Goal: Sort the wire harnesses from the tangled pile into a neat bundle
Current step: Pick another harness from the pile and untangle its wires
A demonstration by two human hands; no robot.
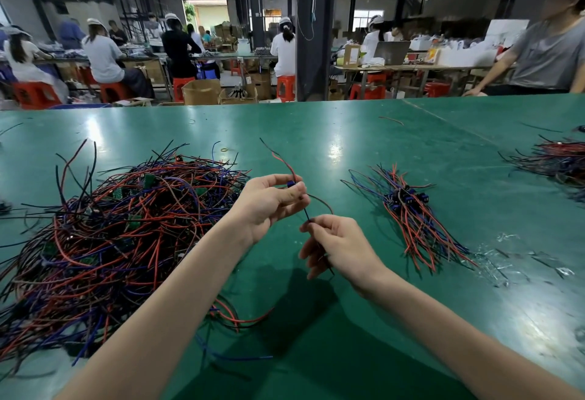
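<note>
Aloft, left fingers (297,191) pinching blue connector (289,183), right fingers (318,225) pinching its black wire (306,214) — beside tangled pile (126,225).

Both arms are bare and reach in from the near edge, closing toward each other in the middle. The left forearm (164,304) slants up from the near left. The left hand (269,203) is the farther of the two, its thumb and curled fingers pinching the blue connector (289,183) of a single wire harness (319,201). The right forearm (443,320) comes in from the near right. The right hand (340,249), just nearer and to the right, pinches that harness's black lead between thumb and forefinger, the other fingers loosely curled beneath. The hands sit close, not touching.
</note>
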